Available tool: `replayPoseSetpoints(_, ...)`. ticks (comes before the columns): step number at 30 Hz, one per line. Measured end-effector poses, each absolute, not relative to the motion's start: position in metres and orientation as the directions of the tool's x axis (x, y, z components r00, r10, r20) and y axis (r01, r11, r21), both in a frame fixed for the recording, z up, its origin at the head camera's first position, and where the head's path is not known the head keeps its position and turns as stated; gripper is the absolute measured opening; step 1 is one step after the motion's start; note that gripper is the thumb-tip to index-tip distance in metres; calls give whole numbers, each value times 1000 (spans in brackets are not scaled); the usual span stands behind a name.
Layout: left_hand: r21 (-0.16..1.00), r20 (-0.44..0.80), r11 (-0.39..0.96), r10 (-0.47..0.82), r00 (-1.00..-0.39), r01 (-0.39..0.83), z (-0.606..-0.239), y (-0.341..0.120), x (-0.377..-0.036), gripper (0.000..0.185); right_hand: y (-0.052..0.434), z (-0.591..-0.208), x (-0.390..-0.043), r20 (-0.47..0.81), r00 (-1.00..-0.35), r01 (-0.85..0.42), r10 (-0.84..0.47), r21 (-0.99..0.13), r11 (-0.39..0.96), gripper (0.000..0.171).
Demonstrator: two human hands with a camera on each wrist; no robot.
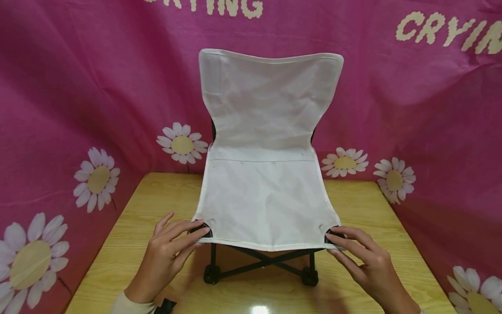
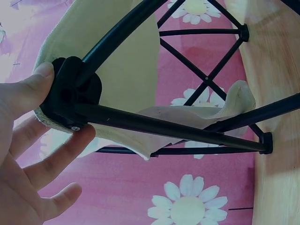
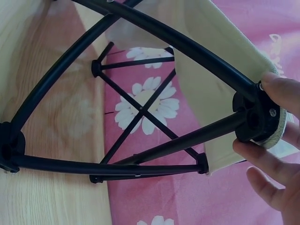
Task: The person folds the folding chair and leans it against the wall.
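Note:
A small folding chair (image 1: 266, 196) with a white fabric seat and back stands on black crossed legs in the middle of the wooden table (image 1: 133, 218). My left hand (image 1: 194, 237) pinches the seat's front left corner. In the left wrist view the thumb lies on the black corner joint (image 2: 70, 93) and a finger lies under it, with my left hand (image 2: 44, 131) around it. My right hand (image 1: 337, 242) pinches the front right corner in the same way. In the right wrist view that hand (image 3: 269, 136) has its fingertips on either side of the black joint (image 3: 255, 119).
A pink cloth with daisies (image 1: 78, 96) hangs close behind and to both sides of the table. The chair's black feet (image 1: 211, 274) rest near the table's front edge. A small dark object (image 1: 166, 306) shows by my left wrist.

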State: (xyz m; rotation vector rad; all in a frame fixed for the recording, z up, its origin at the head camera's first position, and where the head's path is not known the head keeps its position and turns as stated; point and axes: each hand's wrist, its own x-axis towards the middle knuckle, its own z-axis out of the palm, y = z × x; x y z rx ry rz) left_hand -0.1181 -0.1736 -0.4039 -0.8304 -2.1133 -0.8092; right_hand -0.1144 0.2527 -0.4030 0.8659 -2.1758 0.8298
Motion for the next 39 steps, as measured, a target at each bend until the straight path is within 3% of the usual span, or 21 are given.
replayPoseSetpoints(10,277,792,601,299,-532,750,-403,-173,-120,28,246,-399,-114,768,-552,-766,-325,-312,562,36)
replayPoseSetpoints(24,287,792,602,289,-538,745,-403,-170,-120,33,248,-400,-115,744,-583,-744,-328,-327,582,32)
replayPoseSetpoints(39,251,825,578,292,-485,776,-403,-168,-123,31,246,-397,-116,759,-557,-770,-336,-321,551,34)
